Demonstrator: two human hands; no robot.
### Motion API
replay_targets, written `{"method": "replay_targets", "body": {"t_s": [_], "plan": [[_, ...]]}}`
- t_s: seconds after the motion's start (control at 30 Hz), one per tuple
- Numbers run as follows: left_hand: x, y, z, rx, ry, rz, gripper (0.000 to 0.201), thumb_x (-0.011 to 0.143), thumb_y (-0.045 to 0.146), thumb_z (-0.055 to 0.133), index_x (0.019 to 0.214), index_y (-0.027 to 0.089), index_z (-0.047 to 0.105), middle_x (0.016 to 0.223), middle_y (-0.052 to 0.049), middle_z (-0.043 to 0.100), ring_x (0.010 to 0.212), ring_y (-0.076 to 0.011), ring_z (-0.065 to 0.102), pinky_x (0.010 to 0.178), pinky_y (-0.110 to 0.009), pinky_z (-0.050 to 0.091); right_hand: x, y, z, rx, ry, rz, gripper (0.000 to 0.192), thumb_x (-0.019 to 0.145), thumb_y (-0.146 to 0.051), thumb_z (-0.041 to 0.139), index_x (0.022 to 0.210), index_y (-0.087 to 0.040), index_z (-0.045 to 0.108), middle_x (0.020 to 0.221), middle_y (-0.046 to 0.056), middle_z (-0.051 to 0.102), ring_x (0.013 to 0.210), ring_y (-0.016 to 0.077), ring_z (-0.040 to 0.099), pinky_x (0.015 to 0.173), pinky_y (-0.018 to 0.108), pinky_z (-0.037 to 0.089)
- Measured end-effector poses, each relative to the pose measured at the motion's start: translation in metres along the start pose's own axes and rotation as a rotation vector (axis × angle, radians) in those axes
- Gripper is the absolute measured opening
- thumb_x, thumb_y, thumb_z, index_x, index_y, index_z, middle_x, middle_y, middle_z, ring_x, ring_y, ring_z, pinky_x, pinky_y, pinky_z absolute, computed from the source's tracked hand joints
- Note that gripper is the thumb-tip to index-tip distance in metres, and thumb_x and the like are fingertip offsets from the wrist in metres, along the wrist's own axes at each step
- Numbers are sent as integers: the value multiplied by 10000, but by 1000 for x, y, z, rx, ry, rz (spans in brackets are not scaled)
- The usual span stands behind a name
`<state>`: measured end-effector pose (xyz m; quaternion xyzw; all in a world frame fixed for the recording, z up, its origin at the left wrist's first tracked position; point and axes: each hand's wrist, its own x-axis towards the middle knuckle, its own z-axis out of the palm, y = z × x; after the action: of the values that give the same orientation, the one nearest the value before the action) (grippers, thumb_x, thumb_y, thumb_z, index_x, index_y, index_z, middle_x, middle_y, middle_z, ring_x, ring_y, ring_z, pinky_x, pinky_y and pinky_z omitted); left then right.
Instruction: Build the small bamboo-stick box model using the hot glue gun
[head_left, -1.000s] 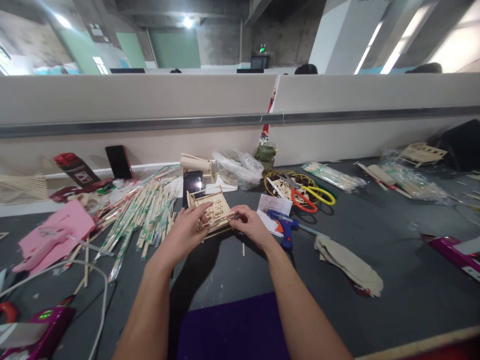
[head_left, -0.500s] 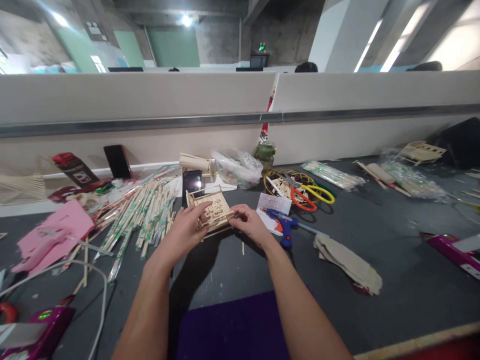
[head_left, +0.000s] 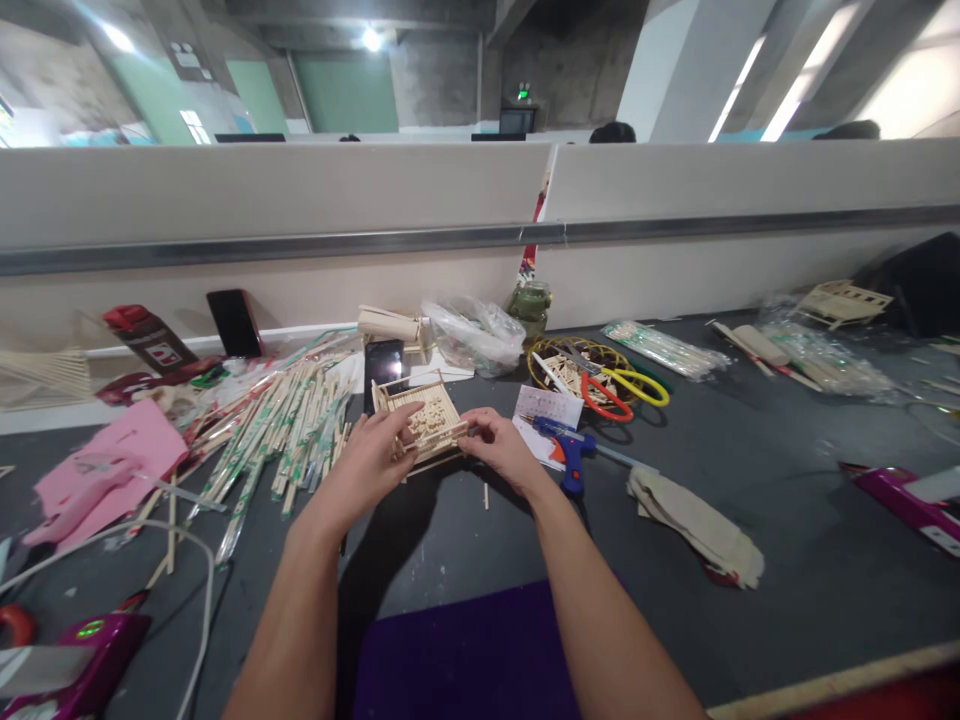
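Both hands grip a small stick frame [head_left: 421, 420] on the tabletop [head_left: 750, 470]: left hand [head_left: 369, 468] at its left side, right hand [head_left: 501, 452] at its right; a blue glue gun [head_left: 571, 456] lies just right of it.

A pale wooden stick frame [head_left: 420, 418] is showing beside a blue glue gun [head_left: 568, 453], yellow-and-red scissors [head_left: 626, 390] and pink paper [head_left: 112, 465].

A shared office used as a craft bench: a grey desk [head_left: 787, 520] backs onto a low beige partition [head_left: 300, 215]. Just below the partition lie a heap of wrapped chopsticks [head_left: 277, 425], scissors [head_left: 626, 390] and a glue gun [head_left: 570, 455]; above it, monitor tops [head_left: 517, 122] and concrete ceiling.
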<state>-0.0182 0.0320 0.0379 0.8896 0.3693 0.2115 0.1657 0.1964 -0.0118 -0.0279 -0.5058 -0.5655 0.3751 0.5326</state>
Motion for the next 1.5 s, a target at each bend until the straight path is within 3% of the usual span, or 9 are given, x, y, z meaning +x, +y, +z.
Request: {"method": "replay_targets", "body": {"t_s": [0.33,0.63,0.73,0.93,1.07,1.33,1.5], "plan": [[0,-3,2,-11,24,23,522,826,156,568,1334,229,465,926,-32,624,969,-222,572,948,-406,414,-1,-1,0,-10,0,-17,211,742,-292,665,926,-193,691,1029,29,550,716,113,474,687,269,407],[-1,-4,2,-27,21,15,537,816,154,571,1335,241,462,930,-28,622,970,-218,573,937,-413,429,-4,-7,-3,36,60,15,261,713,-288,682,957,-195,668,893,-11,548,586,78,406,570,227,372],[-1,-4,2,-31,16,10,545,814,144,569,1339,238,458,934,-31,620,972,-219,569,940,-424,426,-5,-10,-1,44,103,-16,229,731,-292,665,936,-192,677,919,-2,558,585,77,404,573,228,370],[-1,-3,2,-39,19,16,548,807,156,572,1338,243,468,960,-39,622,973,-217,575,952,-435,423,-3,-13,-2,9,288,-89,346,748,-307,667,1074,-193,640,1012,34,593,604,88,451,601,238,414],[-3,-3,1,-27,30,24,555,809,152,555,1347,252,457,960,-32,626,959,-211,581,979,-454,401,-2,-9,-6,157,392,-70,298,776,-351,654,1023,-186,637,930,42,641,779,154,579,710,270,460],[-4,-3,1,-21,24,28,556,813,135,553,1347,254,450,988,-43,650,987,-234,572,982,-478,386,-5,-7,-2,189,318,1,263,766,-365,681,954,-183,661,890,37,666,814,171,603,743,282,462],[-9,0,-8,-201,95,53,518,860,221,563,1362,269,449,1037,-43,649,1087,-228,549,1003,-427,392,-4,-6,-3,166,346,2,270,773,-389,673,953,-188,661,895,37,670,806,174,602,711,274,463]]}}
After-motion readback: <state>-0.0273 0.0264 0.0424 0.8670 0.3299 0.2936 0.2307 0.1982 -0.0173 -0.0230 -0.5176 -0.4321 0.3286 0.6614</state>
